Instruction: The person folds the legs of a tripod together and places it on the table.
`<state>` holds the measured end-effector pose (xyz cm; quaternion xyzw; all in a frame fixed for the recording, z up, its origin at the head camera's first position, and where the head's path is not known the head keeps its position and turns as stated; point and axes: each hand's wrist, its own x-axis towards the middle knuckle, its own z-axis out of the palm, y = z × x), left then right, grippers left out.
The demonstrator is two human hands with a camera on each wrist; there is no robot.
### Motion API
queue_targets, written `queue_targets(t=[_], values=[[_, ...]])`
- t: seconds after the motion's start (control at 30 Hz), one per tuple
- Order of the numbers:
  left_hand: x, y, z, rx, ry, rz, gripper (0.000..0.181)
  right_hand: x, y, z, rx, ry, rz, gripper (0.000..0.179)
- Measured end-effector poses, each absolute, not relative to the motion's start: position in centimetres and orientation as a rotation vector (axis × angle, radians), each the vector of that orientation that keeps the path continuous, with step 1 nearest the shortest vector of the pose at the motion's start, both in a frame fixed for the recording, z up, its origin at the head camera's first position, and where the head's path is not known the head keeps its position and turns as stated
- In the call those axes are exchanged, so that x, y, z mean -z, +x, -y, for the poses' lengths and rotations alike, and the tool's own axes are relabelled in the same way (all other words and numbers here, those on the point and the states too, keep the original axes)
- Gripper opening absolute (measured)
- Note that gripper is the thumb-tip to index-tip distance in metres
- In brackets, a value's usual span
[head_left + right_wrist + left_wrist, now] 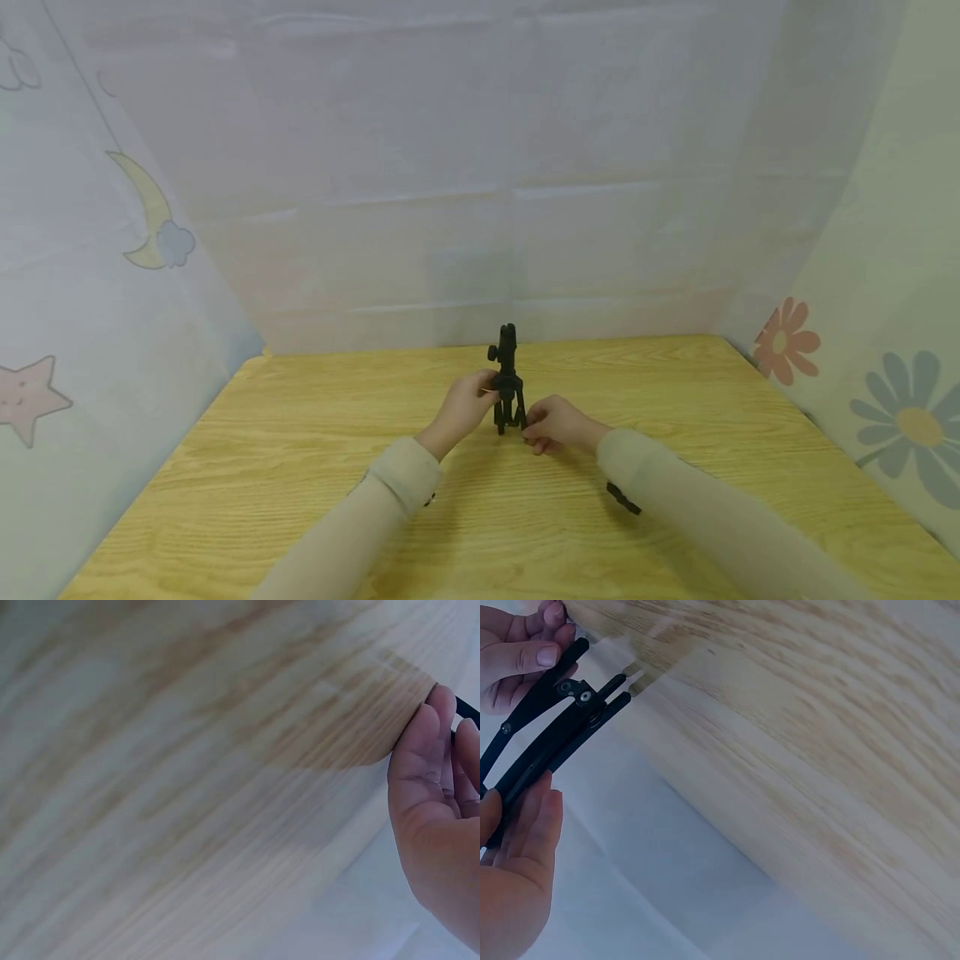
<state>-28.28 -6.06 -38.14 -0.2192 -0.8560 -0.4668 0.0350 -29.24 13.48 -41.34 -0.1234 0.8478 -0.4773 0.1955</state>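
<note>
A small black tripod stands upright near the back of the wooden table, a knob on its left side and its legs only slightly spread. My left hand grips it around the body from the left; in the left wrist view the fingers curl about the black legs. From the right, my right hand pinches the lower end of one leg between thumb and fingers. Only a short black piece of the tripod shows beside the right hand in the right wrist view.
The wood-grain table reaches back to a pale wall sheet. Side sheets carry a moon, a star and flowers. A dark strap piece hangs under the right sleeve.
</note>
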Motion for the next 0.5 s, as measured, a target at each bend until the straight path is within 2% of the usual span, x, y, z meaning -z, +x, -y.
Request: queue_targets(t=[0.5], values=[[38.8,-29.0,6.4,1.455,-0.689,2.608,0.023,41.7,-30.3,-13.3,1.244,-0.448,-2.367,0.007]])
